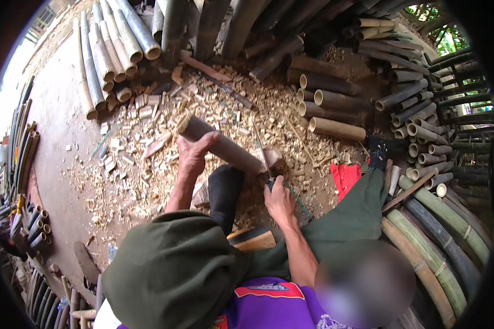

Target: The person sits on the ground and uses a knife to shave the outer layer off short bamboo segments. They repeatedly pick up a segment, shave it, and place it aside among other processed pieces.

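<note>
My left hand (195,151) grips a brown bamboo tube (217,143) near its upper-left end, with the thumb laid over the top. The tube slants down to the right, and its lower end is by a pale wooden block (273,158). In my right hand (280,202) is the dark handle of a thin-bladed hand tool (262,152). Its narrow blade points away from me, beside or across the tube's lower end. The blade shows nearly edge-on, so I cannot tell whether it is a saw or a knife. My dark boot (225,192) stands below the tube.
Pale wood chips (153,181) cover the ground. Cut bamboo tubes (337,129) lie ahead to the right, with more stacked tubes (422,140) behind. Long bamboo poles (444,225) lie at the right, near a red cloth (345,178). Further poles (112,44) stand at the far left.
</note>
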